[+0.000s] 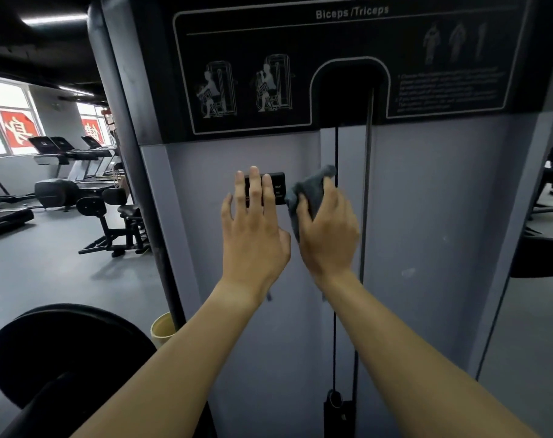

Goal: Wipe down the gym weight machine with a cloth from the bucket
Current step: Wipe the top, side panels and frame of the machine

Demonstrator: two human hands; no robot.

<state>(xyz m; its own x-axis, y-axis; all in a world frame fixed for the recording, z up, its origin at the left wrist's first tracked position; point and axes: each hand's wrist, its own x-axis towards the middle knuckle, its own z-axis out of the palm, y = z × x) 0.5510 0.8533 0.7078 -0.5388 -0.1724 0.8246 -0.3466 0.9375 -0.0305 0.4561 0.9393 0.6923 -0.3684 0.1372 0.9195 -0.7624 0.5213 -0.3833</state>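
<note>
Right hand [327, 229] grips the grey cloth [311, 191] against the machine panel [427, 200]; left hand [253, 222] rests flat, fingers apart. Risk: cloth snagging the adjacent cable [336, 153].

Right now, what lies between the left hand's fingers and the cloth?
In the head view, a small black label plate on the grey panel shows between the left hand and the cloth gripped by the right hand.

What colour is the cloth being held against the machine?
Dark grey, seen in the head view, bunched in the right hand: the cloth.
</note>
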